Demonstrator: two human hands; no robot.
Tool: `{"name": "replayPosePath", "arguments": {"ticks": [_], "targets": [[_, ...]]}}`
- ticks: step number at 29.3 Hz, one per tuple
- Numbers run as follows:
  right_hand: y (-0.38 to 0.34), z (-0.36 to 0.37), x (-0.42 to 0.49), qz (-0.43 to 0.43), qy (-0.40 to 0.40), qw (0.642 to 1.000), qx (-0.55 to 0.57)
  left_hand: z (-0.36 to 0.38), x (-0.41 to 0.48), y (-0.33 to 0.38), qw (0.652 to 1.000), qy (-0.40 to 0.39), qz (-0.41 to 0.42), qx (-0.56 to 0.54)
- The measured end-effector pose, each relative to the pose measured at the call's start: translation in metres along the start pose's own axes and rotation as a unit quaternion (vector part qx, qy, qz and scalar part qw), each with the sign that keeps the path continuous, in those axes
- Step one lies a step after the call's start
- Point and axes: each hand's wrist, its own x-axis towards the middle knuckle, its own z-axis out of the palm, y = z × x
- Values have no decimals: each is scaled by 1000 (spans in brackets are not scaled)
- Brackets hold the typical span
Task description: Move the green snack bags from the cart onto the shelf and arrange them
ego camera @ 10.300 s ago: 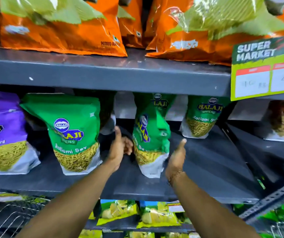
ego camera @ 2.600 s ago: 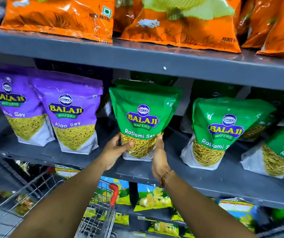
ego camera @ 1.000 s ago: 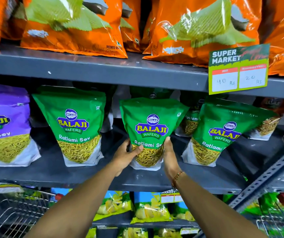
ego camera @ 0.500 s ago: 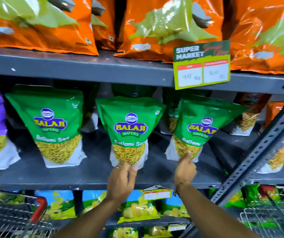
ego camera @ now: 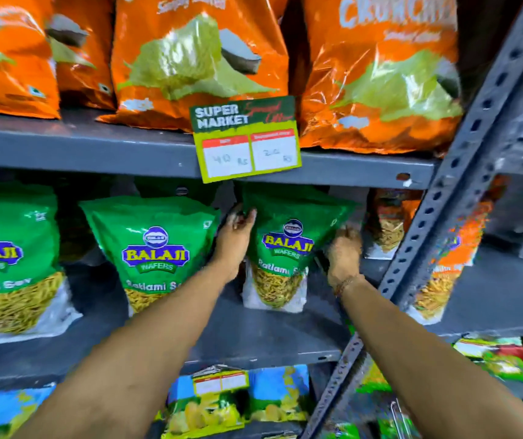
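Note:
Three green snack bags stand upright on the grey middle shelf [ego camera: 269, 340]: a left bag [ego camera: 7, 258], a middle bag [ego camera: 154, 248] and a right bag [ego camera: 288, 248]. More green bags stand behind them, mostly hidden. My left hand [ego camera: 234, 239] presses against the right bag's left side, fingers up near its top corner. My right hand [ego camera: 344, 248] grips the same bag's right side. The bag rests on the shelf between both hands.
Orange chip bags [ego camera: 196, 58] fill the shelf above, with a green price sign [ego camera: 245, 137] hanging from its edge. A slanted perforated grey post [ego camera: 437, 210] runs down the right. Orange-labelled bags [ego camera: 386, 223] stand beside it. Blue-and-yellow bags [ego camera: 238, 403] sit below.
My hands left the middle green bag and moved right and up onto the right green bag, now holding its two sides. The view has shifted right and closer.

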Motion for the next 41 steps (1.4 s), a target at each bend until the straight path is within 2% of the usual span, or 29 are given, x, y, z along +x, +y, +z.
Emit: {"name": "replayPosePath", "arguments": {"ticks": [6,9,12,14,17,19,25,32,37,39,41], "targets": [[-2,-6,24,20,-35,999,-2,8,10,-3,993,87,11,-81],[-11,1,32,54,-35,997,42,9,6,-3,987,110,32,-114],[21,-3,20,89,-16,984,152,6,-18,-14,995,19,44,-90],[59,-9,-3,130,-46,974,179,-3,-33,-35,997,-60,16,-46],[91,-7,-22,219,-105,948,207,-13,-54,-67,981,-153,-55,110],[90,-1,-31,254,-138,931,225,-17,-61,-80,960,-177,-70,207],[89,10,-31,309,-143,914,219,-23,-42,-89,958,-188,-109,188],[92,12,-35,294,-127,924,208,-23,-38,-80,954,-233,-123,143],[90,12,-36,298,-122,926,198,-25,-40,-84,947,-245,-118,168],[92,11,-34,296,-101,922,228,-26,-46,-88,946,-234,-111,194],[87,11,-41,290,-32,940,179,-29,-55,-84,940,-209,-95,252]]}}
